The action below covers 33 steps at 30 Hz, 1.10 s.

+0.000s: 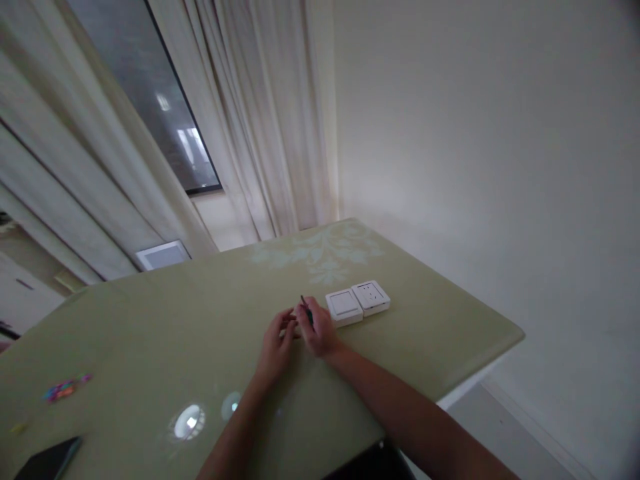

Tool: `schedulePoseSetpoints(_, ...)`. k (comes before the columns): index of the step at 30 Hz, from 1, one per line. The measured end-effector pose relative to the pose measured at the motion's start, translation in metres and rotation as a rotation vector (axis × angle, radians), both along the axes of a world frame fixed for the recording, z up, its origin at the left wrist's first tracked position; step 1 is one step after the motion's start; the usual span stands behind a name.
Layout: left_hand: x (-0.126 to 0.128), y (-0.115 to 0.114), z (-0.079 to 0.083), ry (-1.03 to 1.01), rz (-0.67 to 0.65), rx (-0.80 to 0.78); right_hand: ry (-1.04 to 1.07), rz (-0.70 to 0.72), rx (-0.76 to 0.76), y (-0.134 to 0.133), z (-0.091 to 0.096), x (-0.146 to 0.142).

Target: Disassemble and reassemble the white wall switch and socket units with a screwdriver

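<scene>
My right hand [320,331] is closed around a small screwdriver [309,316] with a dark handle, its thin shaft pointing up and away from me. Close against it on the left is my left hand [278,335], its fingers curled in; whatever they hold, if anything, is hidden or too small to make out. Just right of my right hand lies a white wall switch [344,303] with one large square rocker. Touching its right side is a white wall socket [371,297] with dark slots in its face. Both lie face up on the table.
The greenish table [200,313] has a pale floral pattern at its far corner. At the left lie small colourful pieces [65,389] and a dark flat device [49,460]. A black object [373,463] sits at the near edge. A wall [475,167] borders the right.
</scene>
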<state>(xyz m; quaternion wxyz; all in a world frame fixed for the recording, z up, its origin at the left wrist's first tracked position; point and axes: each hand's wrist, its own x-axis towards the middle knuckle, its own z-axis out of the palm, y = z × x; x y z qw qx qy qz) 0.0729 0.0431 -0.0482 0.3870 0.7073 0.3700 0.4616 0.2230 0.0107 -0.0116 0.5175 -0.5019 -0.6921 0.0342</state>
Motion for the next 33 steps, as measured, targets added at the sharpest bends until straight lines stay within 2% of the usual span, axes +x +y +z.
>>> schedulePoseSetpoints(3,-0.010,-0.016,0.005,0.018,0.123,-0.015,-0.101,-0.028,-0.085,0.016,-0.003,0.000)
schedulePoseSetpoints(9,-0.015,-0.032,0.013,0.057,0.198,0.002,-0.243,-0.290,-0.249,0.021,0.002,0.017)
schedulePoseSetpoints(16,-0.025,-0.033,0.006,0.108,0.259,-0.075,-0.449,-0.203,-0.379,0.004,0.007,0.012)
schedulePoseSetpoints(24,-0.030,-0.032,0.008,0.155,0.214,-0.154,-0.504,-0.316,-0.490,-0.017,0.016,0.011)
schedulePoseSetpoints(29,-0.049,-0.046,0.009,0.125,0.218,-0.164,-0.530,-0.323,-0.584,-0.030,0.019,0.009)
schedulePoseSetpoints(33,-0.071,-0.068,0.009,0.078,0.240,-0.180,-0.530,-0.304,-0.616,-0.048,0.015,0.011)
